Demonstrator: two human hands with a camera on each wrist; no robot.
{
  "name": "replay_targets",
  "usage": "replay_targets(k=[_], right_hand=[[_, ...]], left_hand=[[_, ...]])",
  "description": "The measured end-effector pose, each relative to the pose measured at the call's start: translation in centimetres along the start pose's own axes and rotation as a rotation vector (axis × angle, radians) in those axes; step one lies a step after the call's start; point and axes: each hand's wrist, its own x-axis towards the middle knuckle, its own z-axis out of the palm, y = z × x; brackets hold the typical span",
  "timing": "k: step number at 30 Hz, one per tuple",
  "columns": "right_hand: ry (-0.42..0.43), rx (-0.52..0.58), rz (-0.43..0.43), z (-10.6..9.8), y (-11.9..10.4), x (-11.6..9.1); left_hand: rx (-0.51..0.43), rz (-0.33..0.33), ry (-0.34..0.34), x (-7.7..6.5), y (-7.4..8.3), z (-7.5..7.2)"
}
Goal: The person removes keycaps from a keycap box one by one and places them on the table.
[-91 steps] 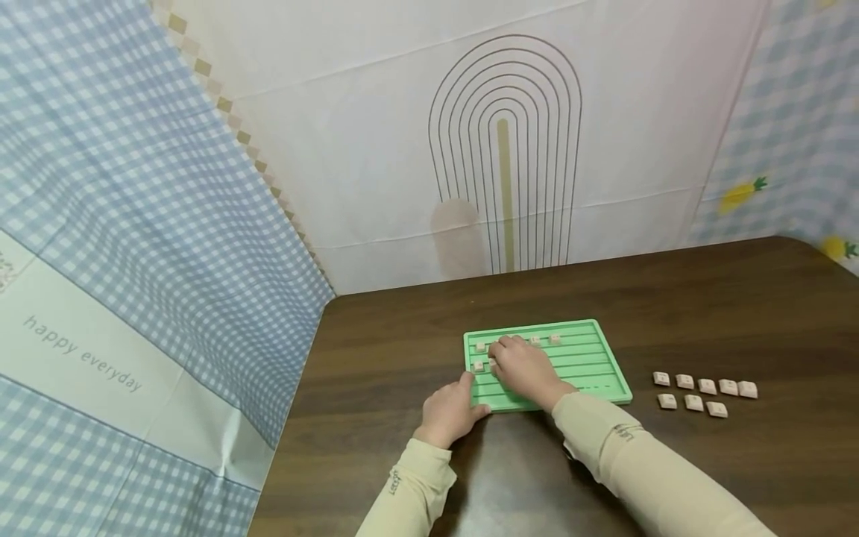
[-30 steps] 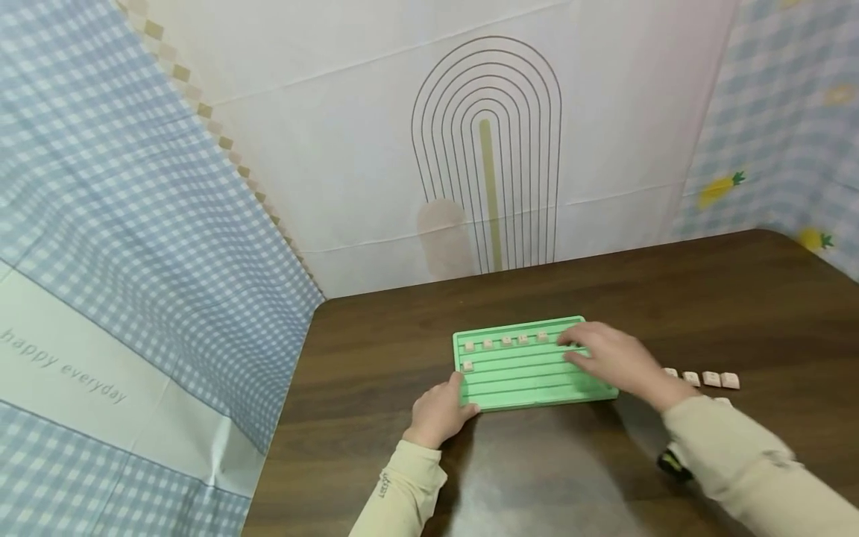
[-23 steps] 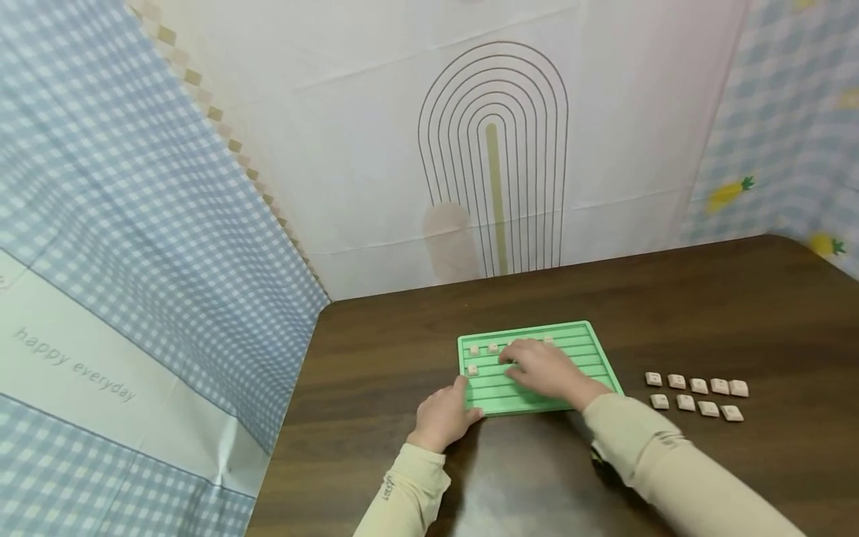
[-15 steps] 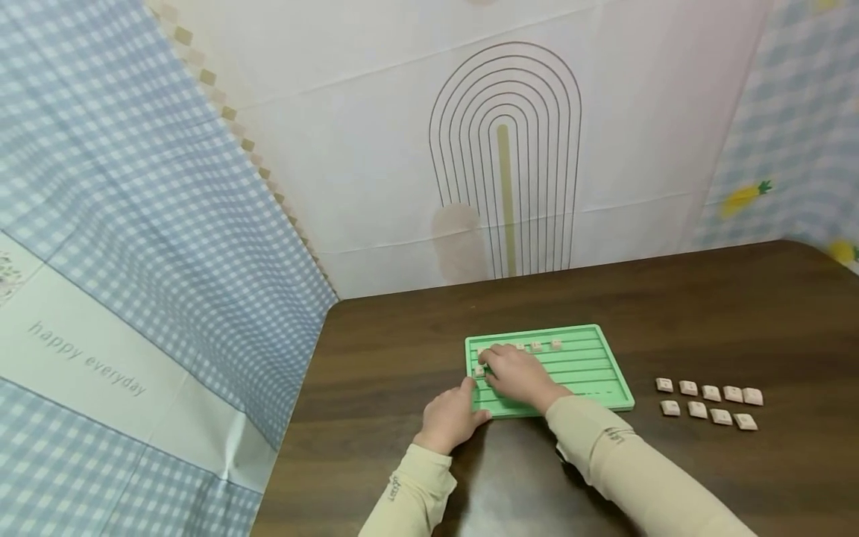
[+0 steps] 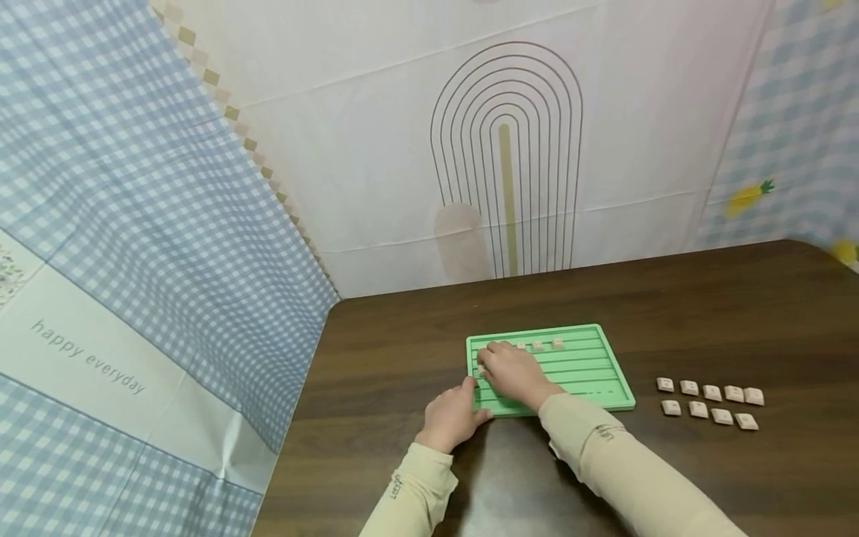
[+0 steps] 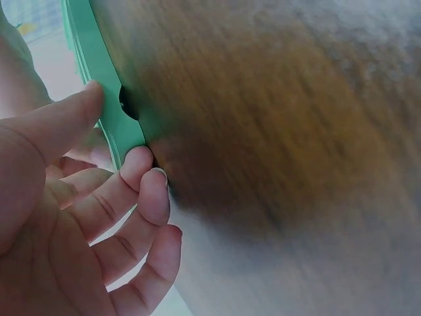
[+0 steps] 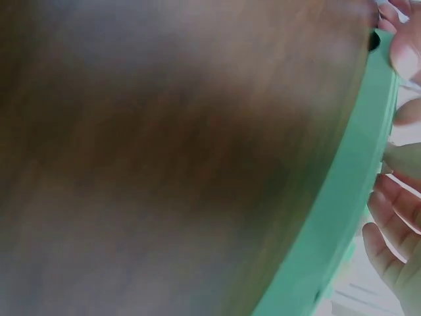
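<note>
A pale green ridged tray (image 5: 584,373) lies on the table. My left hand (image 5: 448,416) grips its near left corner, thumb on the front edge and fingers at the side; the left wrist view shows this grip on the tray's green edge (image 6: 105,72). My right hand (image 5: 513,369) reaches over the tray's left part, its fingertips pinching a small white keycap (image 5: 481,370) at the left end of the second row. Behind that hand, more white keycaps (image 5: 558,344) sit in the top row, some of them covered.
Right of the tray, several loose white keycaps (image 5: 712,392) lie in two rows on the dark wooden table (image 5: 738,313). A printed cloth (image 5: 376,171) hangs behind the table, and a blue checked cloth (image 5: 168,186) hangs at the left.
The second row's other keycap is gone from the tray, and one more lies on the table at right. My right hand has moved back left over the tray; my left hand keeps its hold.
</note>
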Motion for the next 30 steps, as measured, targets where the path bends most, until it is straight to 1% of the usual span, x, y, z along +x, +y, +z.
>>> replay_targets(k=[2,4,8,11,12,14,16,17,20,23,26,30], right_hand=[[0.017,0.008,0.011,-0.8,0.9,-0.6],[0.047,0.007,0.015,-2.0,2.0,-1.4],[0.070,-0.026,-0.002,-5.3,5.0,-4.2],[0.075,-0.073,0.004,-8.0,7.7,-7.4],[0.080,-0.092,0.020,-8.9,8.7,-8.5],[0.081,-0.105,0.060,-10.5,10.6,-11.2],[0.072,-0.114,0.126,-11.6,12.6,-14.0],[0.053,-0.110,0.167,-12.0,13.5,-15.3],[-0.019,-0.107,0.288,-12.2,16.1,-18.9],[-0.083,-0.102,0.363,-11.6,17.7,-21.5],[-0.123,-0.089,0.386,-11.0,18.6,-23.1],[-0.167,-0.074,0.413,-10.4,19.1,-24.2]], left_hand=[[0.005,0.002,0.003,0.1,0.1,0.1],[0.007,0.005,0.013,0.1,0.2,0.1],[0.001,0.016,0.032,0.0,0.1,0.2],[0.003,0.028,0.040,-0.2,0.0,0.2],[0.007,0.030,0.040,-0.2,0.0,0.2],[0.007,0.035,0.036,-0.3,0.0,0.3],[0.001,0.038,0.034,-0.3,-0.1,0.2],[-0.004,0.035,0.030,-0.4,-0.1,0.2],[-0.019,0.025,0.023,-0.5,-0.3,0.1],[-0.024,0.023,0.022,-0.6,-0.4,0.0],[-0.027,0.036,0.028,-0.6,-0.3,-0.1],[-0.044,0.052,0.026,-0.5,0.1,-0.1]])
